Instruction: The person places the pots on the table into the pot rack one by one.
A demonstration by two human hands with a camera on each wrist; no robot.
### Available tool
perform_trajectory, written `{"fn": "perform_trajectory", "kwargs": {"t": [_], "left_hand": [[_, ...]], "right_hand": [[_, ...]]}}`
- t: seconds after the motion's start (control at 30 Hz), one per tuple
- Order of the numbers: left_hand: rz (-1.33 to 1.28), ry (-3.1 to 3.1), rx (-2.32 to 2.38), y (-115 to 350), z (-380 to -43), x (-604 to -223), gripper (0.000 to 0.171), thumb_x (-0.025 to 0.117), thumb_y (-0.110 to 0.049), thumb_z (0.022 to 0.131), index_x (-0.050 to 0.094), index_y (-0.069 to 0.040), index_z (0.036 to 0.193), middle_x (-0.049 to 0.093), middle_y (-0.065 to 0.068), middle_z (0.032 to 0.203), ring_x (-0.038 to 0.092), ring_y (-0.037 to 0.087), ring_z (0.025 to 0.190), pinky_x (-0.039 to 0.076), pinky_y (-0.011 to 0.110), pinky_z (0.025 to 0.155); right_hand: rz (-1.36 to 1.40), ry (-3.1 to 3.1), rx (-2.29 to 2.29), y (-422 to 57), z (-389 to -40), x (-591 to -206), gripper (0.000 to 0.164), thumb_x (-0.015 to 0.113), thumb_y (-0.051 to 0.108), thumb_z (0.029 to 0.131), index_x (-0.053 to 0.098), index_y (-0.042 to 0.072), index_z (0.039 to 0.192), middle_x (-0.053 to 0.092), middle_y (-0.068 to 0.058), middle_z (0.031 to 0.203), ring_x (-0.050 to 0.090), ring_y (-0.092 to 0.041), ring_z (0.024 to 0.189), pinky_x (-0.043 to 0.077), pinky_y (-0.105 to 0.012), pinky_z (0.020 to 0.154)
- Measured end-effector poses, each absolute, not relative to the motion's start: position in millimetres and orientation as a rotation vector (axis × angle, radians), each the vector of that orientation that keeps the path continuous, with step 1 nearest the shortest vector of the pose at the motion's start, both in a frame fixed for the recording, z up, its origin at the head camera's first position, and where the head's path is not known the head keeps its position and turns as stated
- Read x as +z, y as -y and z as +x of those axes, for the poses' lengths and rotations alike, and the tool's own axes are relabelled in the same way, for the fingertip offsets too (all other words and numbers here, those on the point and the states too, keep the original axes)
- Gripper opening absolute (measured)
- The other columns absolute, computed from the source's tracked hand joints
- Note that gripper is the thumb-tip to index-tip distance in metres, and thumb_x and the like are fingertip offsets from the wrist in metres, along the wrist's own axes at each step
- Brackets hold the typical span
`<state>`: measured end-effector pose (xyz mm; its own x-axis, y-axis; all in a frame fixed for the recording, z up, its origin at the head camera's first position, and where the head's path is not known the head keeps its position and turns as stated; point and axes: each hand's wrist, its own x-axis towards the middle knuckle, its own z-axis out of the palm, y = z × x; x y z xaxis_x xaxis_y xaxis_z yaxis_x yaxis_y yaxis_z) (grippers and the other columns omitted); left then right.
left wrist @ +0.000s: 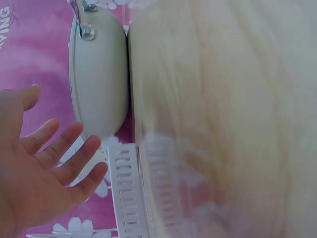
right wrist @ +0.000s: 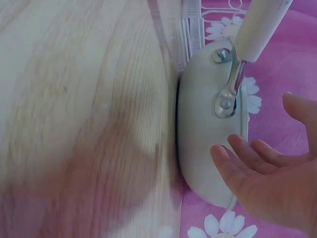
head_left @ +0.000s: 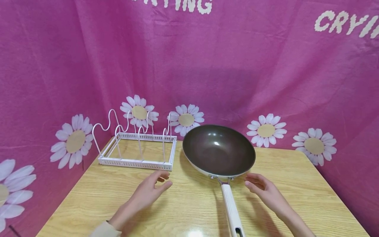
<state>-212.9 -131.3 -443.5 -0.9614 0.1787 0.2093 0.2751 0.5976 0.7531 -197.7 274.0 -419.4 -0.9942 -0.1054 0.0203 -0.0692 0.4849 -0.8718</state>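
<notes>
A wok (head_left: pixel 218 150) with a dark inside, a cream outside and a long cream handle (head_left: pixel 231 209) sits on the wooden table, its handle toward me. My right hand (head_left: pixel 265 192) hovers right of the handle, just below the wok's rim, with fingers loosely bent and nothing in them. To the left of the handle my left hand (head_left: pixel 149 187) is held over the table, thumb apart from the fingers, also holding nothing. Just beyond it stands a white rack (head_left: pixel 134 163) with several wavy upright wire dividers. Its slotted frame (left wrist: pixel 128 191) shows beside the left fingers in the left wrist view.
The wooden table (head_left: pixel 189 204) carries the wok and the rack side by side near its back edge. A magenta cloth (head_left: pixel 225 65) with white daisies and lettering hangs behind the table and along its sides.
</notes>
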Motion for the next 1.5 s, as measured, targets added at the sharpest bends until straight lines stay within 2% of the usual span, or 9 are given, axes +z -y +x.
{"fn": "perform_trajectory", "kwargs": {"t": [0.1, 0.23, 0.37, 0.5, 0.7, 0.83, 1.17, 1.37, 1.5], "left_hand": [[-0.42, 2.69, -1.377, 126.8, -212.1, -445.9, 0.034, 0.068, -0.032, 0.094, 0.064, -0.015, 0.122, 0.069, 0.0, 0.115, 0.064, 0.019, 0.107, 0.05, 0.047, 0.097], [-0.463, 2.663, -1.463, 120.2, -210.3, -447.4, 0.032, 0.067, -0.031, 0.095, 0.063, -0.014, 0.122, 0.069, 0.001, 0.111, 0.065, 0.017, 0.103, 0.049, 0.045, 0.095], [-0.487, 2.631, -1.543, 112.2, -207.5, -447.3, 0.03, 0.066, -0.029, 0.096, 0.061, -0.014, 0.121, 0.067, -0.003, 0.105, 0.065, 0.017, 0.1, 0.05, 0.038, 0.092], [-0.52, 2.616, -1.606, 104.6, -204.5, -447.7, 0.03, 0.065, -0.031, 0.096, 0.061, -0.014, 0.12, 0.067, -0.003, 0.105, 0.064, 0.017, 0.099, 0.051, 0.029, 0.088], [-0.571, 2.63, -1.68, 93.5, -200.1, -448.8, 0.031, 0.062, -0.036, 0.098, 0.061, -0.014, 0.121, 0.066, 0.0, 0.105, 0.064, 0.014, 0.093, 0.052, 0.024, 0.081], [-0.601, 2.63, -1.718, 85.1, -198.0, -448.2, 0.032, 0.061, -0.035, 0.098, 0.061, -0.013, 0.121, 0.066, 0.001, 0.106, 0.063, 0.014, 0.093, 0.051, 0.024, 0.08], [-0.658, 2.629, -1.911, 66.0, -190.8, -455.6, 0.039, 0.06, -0.035, 0.099, 0.058, -0.007, 0.126, 0.063, 0.004, 0.112, 0.063, 0.013, 0.096, 0.052, 0.025, 0.079], [-0.707, 2.588, -2.037, 52.6, -186.6, -455.1, 0.04, 0.059, -0.034, 0.099, 0.057, -0.005, 0.127, 0.061, 0.005, 0.113, 0.065, 0.014, 0.092, 0.053, 0.027, 0.079], [-0.731, 2.542, -2.129, 42.6, -183.2, -454.2, 0.039, 0.061, -0.03, 0.099, 0.056, -0.001, 0.126, 0.061, 0.006, 0.11, 0.066, 0.016, 0.089, 0.055, 0.03, 0.077]], "right_hand": [[-0.164, -2.652, -1.598, -270.2, -195.7, -420.5, 0.054, 0.06, 0.029, 0.1, 0.046, -0.003, 0.141, 0.058, -0.023, 0.136, 0.06, 0.007, 0.104, 0.052, -0.016, 0.088], [-0.168, -2.622, -1.641, -266.2, -193.7, -421.8, 0.053, 0.06, 0.027, 0.1, 0.046, -0.005, 0.14, 0.059, -0.024, 0.133, 0.063, 0.0, 0.104, 0.055, -0.02, 0.086], [-0.175, -2.588, -1.675, -263.0, -192.4, -422.6, 0.053, 0.061, 0.025, 0.099, 0.046, -0.006, 0.14, 0.059, -0.026, 0.131, 0.064, -0.005, 0.105, 0.057, -0.025, 0.087], [-0.192, -2.56, -1.676, -260.1, -190.8, -422.9, 0.055, 0.061, 0.025, 0.099, 0.045, -0.007, 0.14, 0.057, -0.027, 0.133, 0.064, -0.006, 0.106, 0.057, -0.029, 0.09], [-0.205, -2.503, -1.706, -255.9, -188.2, -424.7, 0.055, 0.06, 0.022, 0.099, 0.042, -0.008, 0.142, 0.057, -0.027, 0.134, 0.063, -0.001, 0.105, 0.057, -0.027, 0.089], [-0.219, -2.471, -1.737, -253.5, -187.4, -424.4, 0.055, 0.058, 0.02, 0.101, 0.039, -0.01, 0.143, 0.056, -0.029, 0.134, 0.063, 0.0, 0.103, 0.057, -0.029, 0.089], [-0.157, -2.395, -1.781, -247.2, -186.9, -429.1, 0.058, 0.056, 0.022, 0.102, 0.035, -0.009, 0.145, 0.056, -0.029, 0.133, 0.065, -0.014, 0.105, 0.057, -0.033, 0.09], [-0.183, -2.361, -1.791, -245.3, -185.1, -431.2, 0.059, 0.053, 0.024, 0.103, 0.031, -0.009, 0.147, 0.055, -0.029, 0.134, 0.065, -0.011, 0.104, 0.057, -0.034, 0.09], [-0.164, -2.328, -1.806, -240.8, -184.4, -433.0, 0.061, 0.055, 0.025, 0.102, 0.03, -0.007, 0.148, 0.057, -0.023, 0.13, 0.066, -0.008, 0.101, 0.057, -0.036, 0.09]]}}
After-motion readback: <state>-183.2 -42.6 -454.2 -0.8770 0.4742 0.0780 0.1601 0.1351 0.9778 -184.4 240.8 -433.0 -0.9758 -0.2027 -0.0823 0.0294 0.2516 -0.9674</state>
